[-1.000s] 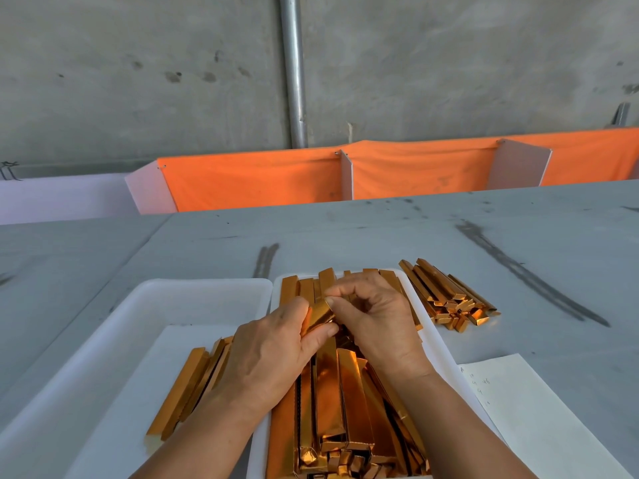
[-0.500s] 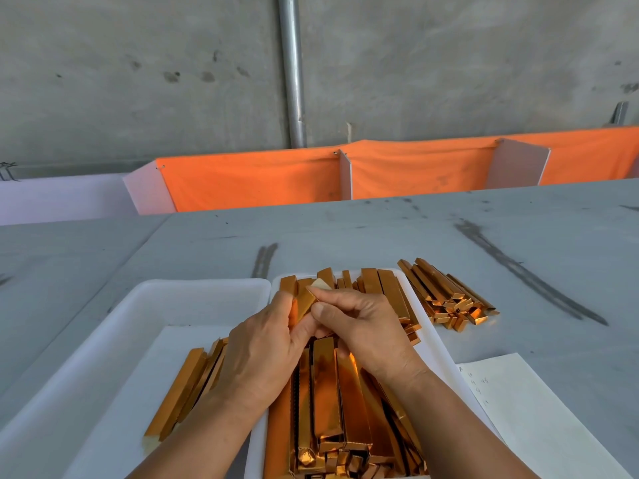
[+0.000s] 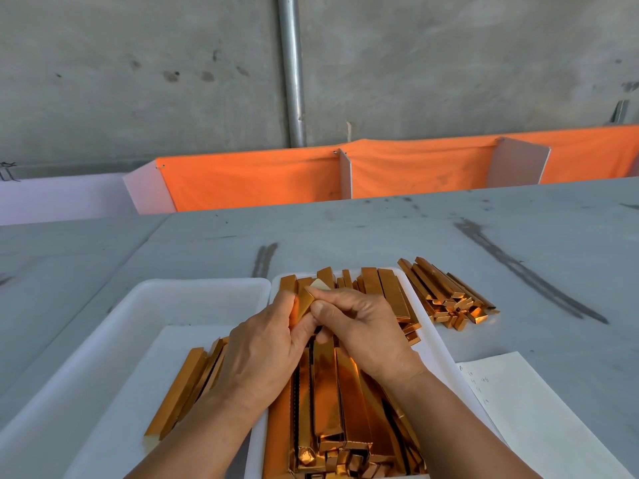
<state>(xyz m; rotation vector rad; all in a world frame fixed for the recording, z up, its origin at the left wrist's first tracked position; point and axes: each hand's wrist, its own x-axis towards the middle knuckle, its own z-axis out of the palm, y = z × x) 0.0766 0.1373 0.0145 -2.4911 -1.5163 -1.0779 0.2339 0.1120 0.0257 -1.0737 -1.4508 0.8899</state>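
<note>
A narrow gold foil carton (image 3: 306, 302) is held just above the far end of the full white tray (image 3: 436, 344), with its far end tilted up and a pale flap (image 3: 320, 284) standing open at that end. It is gripped by the left hand (image 3: 262, 350) along its near part, fingers and thumb curled around it. It is pinched by the right hand (image 3: 363, 326) close to the flap, between thumb and forefinger. The two hands are brought together, touching one another over the carton.

The full tray below is packed with long gold cartons (image 3: 332, 392) laid lengthwise, their folded ends crowded at its near edge. Touching that tray's left side is a second white tray (image 3: 193, 299), lined with a white sheet (image 3: 145, 392), on which a few gold cartons (image 3: 186, 385) are laid side by side. Just right of the full tray's far corner, a loose pile of gold cartons (image 3: 446, 292) is spread on the grey table (image 3: 380, 229). To the right of the tray's near half lies a sheet of paper (image 3: 539, 409) with faint handwriting, too small to be read. Well beyond the tray, an orange cloth (image 3: 259, 181) is stretched along the table's far edge, backed by a concrete wall (image 3: 138, 63) and an upright metal pipe (image 3: 292, 70).
</note>
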